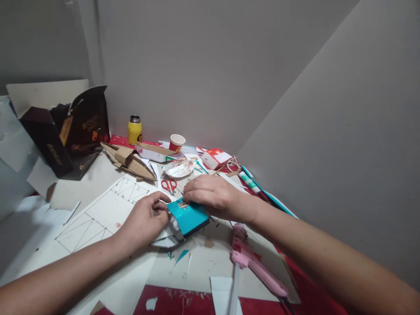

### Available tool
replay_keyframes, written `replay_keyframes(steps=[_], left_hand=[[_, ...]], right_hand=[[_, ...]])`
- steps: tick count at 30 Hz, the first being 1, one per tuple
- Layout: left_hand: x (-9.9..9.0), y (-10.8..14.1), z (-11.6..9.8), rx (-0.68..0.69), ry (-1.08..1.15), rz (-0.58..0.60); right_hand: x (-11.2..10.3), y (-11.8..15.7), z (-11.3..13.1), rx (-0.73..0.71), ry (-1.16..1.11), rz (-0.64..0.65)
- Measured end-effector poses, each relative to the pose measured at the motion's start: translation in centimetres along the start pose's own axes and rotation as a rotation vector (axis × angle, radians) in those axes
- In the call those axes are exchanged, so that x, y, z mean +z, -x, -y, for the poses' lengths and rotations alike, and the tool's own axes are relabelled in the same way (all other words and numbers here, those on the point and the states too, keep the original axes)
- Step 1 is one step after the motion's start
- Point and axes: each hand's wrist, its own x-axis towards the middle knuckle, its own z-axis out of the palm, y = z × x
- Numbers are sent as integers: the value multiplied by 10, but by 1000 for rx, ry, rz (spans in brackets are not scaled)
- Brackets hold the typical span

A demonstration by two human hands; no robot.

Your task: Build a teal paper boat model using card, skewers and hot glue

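A small boxy craft piece (193, 218) covered in shiny turquoise sheet lies before me in the head view. Its top has an irregular opening with something brown and white showing in it, and its left end looks pale and rough. With fingers curled, my left hand (144, 218) pinches its left edge. From the far side my right hand (213, 194) grips its upper edge; the fingertips press near the opening and are partly hidden. Red-handled scissors (169, 187) lie just beyond, and turquoise scraps (182, 255) are scattered in front of the piece.
A pink glue gun (256, 269) rests at the right under my forearm. Paper with drawn triangles (88, 229) spreads out on the left. Farther back stand a dark box (65, 135), a yellow bottle (134, 131), a paper cup (176, 143) and a cardboard boat shape (129, 162), before grey walls.
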Motion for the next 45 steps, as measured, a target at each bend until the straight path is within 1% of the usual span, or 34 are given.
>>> replay_keyframes(steps=[3,8,14,17,22,25,27,30,33,36,38,40,42,45], left_hand=[[-1,-1,3,-39,31,2],[-2,-2,6,18,-5,-8],[-2,-2,6,41,-4,6],[-3,-2,6,28,-46,19],[-4,1,3,34,-134,27],[-3,3,3,33,-153,45],[-2,4,3,30,-168,50],[-1,4,4,31,-241,31],[-1,5,4,89,-351,4],[-2,6,4,176,-427,-31],[-3,6,5,193,-447,-33],[-2,6,6,173,-446,-19],[-2,4,7,123,-412,0],[-1,-1,8,45,-270,43]], right_hand=[[0,-1,2,-1,-47,53],[3,-2,-1,52,-64,90],[9,-1,-4,118,-36,140],[12,-1,-5,143,-48,154],[13,-2,-3,197,-124,239],[15,-2,-2,227,-161,269],[19,0,-2,228,-192,272],[25,4,-4,259,-251,220],[27,6,-6,331,-309,172],[25,5,-8,348,-330,243],[24,4,-9,364,-340,311],[25,2,-10,393,-357,364],[28,1,-10,410,-361,395],[32,-3,-11,423,-344,410]])
